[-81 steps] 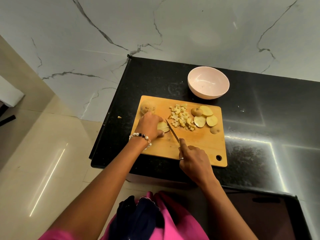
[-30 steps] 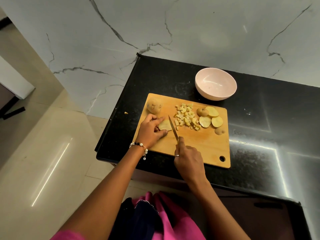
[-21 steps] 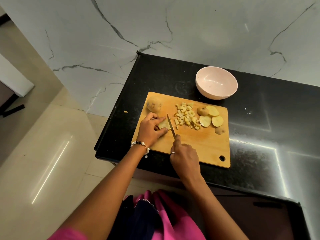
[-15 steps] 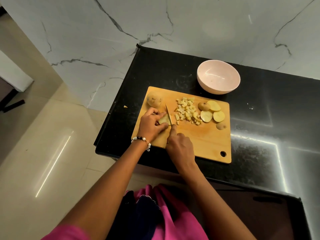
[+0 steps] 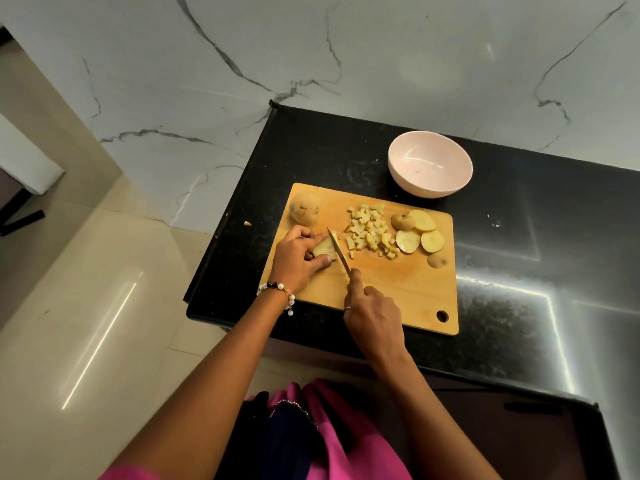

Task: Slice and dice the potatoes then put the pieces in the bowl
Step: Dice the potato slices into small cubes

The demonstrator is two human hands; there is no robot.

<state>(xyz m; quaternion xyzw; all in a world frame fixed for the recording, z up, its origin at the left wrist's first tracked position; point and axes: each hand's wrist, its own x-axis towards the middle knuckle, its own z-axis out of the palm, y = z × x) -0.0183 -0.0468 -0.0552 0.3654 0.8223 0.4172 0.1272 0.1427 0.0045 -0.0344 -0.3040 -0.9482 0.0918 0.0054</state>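
From the head view, a wooden cutting board (image 5: 398, 289) lies on the black countertop (image 5: 519, 271), close to the counter's left edge and reaching toward its near edge, with a round hanging hole in the board's near right corner.

The left hand (image 5: 298, 259) rests on the left part of the board, its fingers curled over a potato piece (image 5: 323, 250) and pinning it to the wood. A beaded bracelet (image 5: 277, 293) circles that wrist.

The right hand (image 5: 372, 315) is wrapped round the handle of a knife (image 5: 338, 250), forefinger stretched forward along the top. The blade runs away from the person and stands against the right side of the held piece, just beside the left fingertips.

A whole unpeeled potato (image 5: 304, 210) sits at the board's far left corner, just beyond the left hand. In the middle of the far half lies a heap of diced potato (image 5: 369, 232). To its right, near the far right corner, are several round potato slices (image 5: 420, 233) overlapping each other, with a skin-covered end piece (image 5: 402, 221) touching them and another end piece (image 5: 437, 260) a little nearer, by the right edge.

A pale pink bowl (image 5: 430, 164) stands on the countertop just beyond the board's far edge, toward the right; nothing shows inside it.

A small potato scrap (image 5: 247, 223) lies on the countertop's left edge, apart from the board.

Behind the counter rises a white marble wall (image 5: 311, 64) with dark veins.
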